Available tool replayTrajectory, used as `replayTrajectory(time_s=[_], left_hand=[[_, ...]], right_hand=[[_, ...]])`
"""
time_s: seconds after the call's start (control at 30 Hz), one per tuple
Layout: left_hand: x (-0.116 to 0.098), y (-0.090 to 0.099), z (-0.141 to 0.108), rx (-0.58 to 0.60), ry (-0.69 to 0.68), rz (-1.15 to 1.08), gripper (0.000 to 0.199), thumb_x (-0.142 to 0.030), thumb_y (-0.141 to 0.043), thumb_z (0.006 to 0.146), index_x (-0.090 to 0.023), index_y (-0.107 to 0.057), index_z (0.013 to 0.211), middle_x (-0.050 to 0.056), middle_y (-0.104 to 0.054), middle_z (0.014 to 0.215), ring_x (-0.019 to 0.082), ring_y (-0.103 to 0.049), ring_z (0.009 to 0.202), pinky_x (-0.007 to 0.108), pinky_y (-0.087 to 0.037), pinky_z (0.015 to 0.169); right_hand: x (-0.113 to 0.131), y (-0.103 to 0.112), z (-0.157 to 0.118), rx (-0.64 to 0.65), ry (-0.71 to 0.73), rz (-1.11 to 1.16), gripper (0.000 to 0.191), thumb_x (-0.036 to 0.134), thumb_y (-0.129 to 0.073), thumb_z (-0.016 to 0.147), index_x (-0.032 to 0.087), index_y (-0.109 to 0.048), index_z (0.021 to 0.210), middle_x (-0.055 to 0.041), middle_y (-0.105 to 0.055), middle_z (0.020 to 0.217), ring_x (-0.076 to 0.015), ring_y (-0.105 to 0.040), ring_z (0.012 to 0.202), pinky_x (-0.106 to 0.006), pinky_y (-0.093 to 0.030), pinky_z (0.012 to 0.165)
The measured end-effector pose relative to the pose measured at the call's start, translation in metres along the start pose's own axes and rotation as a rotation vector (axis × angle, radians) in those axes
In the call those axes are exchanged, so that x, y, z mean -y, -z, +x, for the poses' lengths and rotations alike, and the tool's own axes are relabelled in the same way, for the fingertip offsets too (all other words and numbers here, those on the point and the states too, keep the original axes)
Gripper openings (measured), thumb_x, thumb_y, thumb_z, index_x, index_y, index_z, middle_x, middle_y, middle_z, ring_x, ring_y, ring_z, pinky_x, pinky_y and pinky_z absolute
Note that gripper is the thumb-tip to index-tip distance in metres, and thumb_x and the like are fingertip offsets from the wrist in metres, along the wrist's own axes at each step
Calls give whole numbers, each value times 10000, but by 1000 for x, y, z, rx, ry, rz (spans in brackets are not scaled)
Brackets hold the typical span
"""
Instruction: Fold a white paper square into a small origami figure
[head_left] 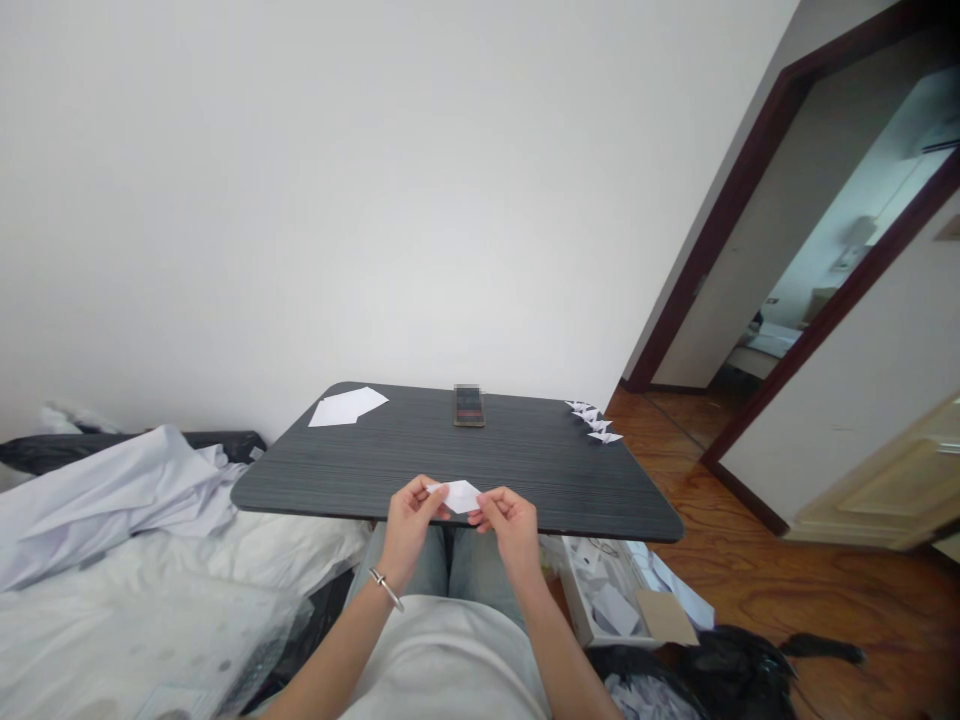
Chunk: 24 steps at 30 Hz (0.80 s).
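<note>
Above the near edge of the dark table (420, 447), a small folded white paper (461, 497) is held between both hands. My left hand (415, 508) pinches its left end between thumb and fingers, and a silver bracelet circles that wrist. On the right end, my right hand (507, 512) has its thumb and fingers closed. Flat white sheets (346, 405) lie at the table's far left. Several small folded paper pieces (592, 419) stand in a row along the right side.
A phone (469, 406) lies at the table's back middle, near the white wall. Right of my legs, an open box (604, 600) holds papers, with black bags (739, 670) nearby. White bedding (127, 560) lies on the left. A doorway is at right.
</note>
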<state>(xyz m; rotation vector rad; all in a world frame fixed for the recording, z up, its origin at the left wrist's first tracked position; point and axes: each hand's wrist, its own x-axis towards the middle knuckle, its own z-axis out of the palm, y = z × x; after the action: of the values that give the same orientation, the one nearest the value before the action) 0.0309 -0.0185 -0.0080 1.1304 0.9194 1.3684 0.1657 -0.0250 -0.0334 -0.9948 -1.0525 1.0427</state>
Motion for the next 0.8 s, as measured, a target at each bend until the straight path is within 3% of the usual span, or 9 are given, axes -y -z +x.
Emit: replayTrajectory(time_s=[0.23,0.43,0.57,0.8], left_hand=[[2,2,0,38,-4,-1,194,-292,-617,690,-135,-506,662,-16,-574,619,82,-531,557,177,-456,515],[4,2,1,40,-89,56,327,-250,-646,660,-169,-531,955,-6,-569,765,102,-549,635,187,-472,520],[5,2,1,71,-107,159,218,-258,-638,663,-128,-604,835,25,-594,792,109,-541,641,190,-464,535],[5,3,2,64,-94,134,175,-254,-651,648,-125,-600,756,12,-601,744,93,-520,567,192,-447,507]], right_hand=[[2,1,0,-64,19,33,234,364,-616,701,131,-598,689,-38,-660,568,-146,-623,508,-210,-472,441],[3,1,-1,-50,47,21,232,350,-620,700,129,-596,768,-28,-657,568,-149,-618,503,-227,-484,451],[3,0,-3,-20,100,24,231,300,-624,705,148,-594,876,-9,-657,610,-143,-620,533,-221,-488,466],[0,0,-6,24,167,-4,156,237,-621,711,175,-637,853,-3,-644,654,-120,-601,537,-208,-486,474]])
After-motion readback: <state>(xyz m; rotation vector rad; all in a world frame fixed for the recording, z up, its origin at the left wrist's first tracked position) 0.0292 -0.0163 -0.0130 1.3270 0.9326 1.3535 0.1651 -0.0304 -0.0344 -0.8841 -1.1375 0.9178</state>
